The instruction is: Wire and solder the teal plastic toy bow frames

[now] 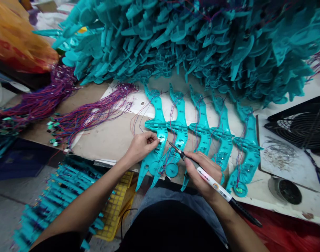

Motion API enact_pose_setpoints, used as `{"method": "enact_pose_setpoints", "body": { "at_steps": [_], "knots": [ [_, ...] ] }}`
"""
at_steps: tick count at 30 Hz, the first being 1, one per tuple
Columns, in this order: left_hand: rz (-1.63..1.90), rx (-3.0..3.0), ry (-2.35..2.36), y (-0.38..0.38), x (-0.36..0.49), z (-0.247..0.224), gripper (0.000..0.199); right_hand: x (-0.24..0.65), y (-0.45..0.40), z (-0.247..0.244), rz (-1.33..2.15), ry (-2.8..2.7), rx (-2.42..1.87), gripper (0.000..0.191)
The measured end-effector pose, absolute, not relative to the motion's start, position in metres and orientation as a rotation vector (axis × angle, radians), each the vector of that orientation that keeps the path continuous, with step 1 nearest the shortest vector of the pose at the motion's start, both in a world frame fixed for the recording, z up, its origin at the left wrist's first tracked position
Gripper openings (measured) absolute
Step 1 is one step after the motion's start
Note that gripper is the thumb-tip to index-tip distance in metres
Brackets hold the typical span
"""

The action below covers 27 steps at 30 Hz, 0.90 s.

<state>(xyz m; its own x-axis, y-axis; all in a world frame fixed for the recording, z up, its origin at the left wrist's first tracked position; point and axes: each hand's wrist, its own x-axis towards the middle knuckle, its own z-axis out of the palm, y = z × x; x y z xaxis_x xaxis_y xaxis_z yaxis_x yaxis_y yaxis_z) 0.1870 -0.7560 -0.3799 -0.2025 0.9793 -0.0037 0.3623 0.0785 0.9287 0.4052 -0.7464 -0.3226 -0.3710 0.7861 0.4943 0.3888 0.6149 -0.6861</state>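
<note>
Five teal parts [202, 112] in a row, our right hand [209, 166] gripped soldering iron [213, 183], our left hand [142, 146] pinched over leftmost part [157, 112], on what we couldn't tell

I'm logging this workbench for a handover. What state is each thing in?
Left hand: fingertips pinched over the leftmost teal plastic part
Right hand: closed around the soldering iron
Soldering iron: held, tip near that part; heat cannot be told
Row of five teal parts: side by side, wires across
Teal pile: heaped
Wire bundles: lying loosely
Black fan: running or not, unclear
Tin: open-topped
</note>
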Motion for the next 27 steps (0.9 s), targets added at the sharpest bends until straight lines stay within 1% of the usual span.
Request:
{"method": "enact_pose_setpoints", "body": {
  "at_steps": [6,9,13,18,27],
  "knots": [
    [1.199,1.217,1.570,-0.758,0.184,-0.379,0.019,0.406,-0.747,-0.319,0.571,-1.986,-0.909,0.014],
    [1.172,1.166,1.488,-0.763,0.178,-0.376,0.019,0.407,-0.748,-0.319,0.528,-1.999,-0.905,0.015],
    [1.061,1.331,1.473,-0.770,0.170,-0.374,0.014,0.407,-0.752,-0.323,0.608,-2.064,-0.861,0.016],
    [1.002,1.441,1.452,-0.772,0.166,-0.375,0.010,0.403,-0.756,-0.328,0.659,-2.123,-0.789,0.017],
    [0.944,1.513,1.371,-0.769,0.160,-0.374,0.011,0.397,-0.754,-0.331,0.711,-2.183,-0.719,0.018]
  ]
}}
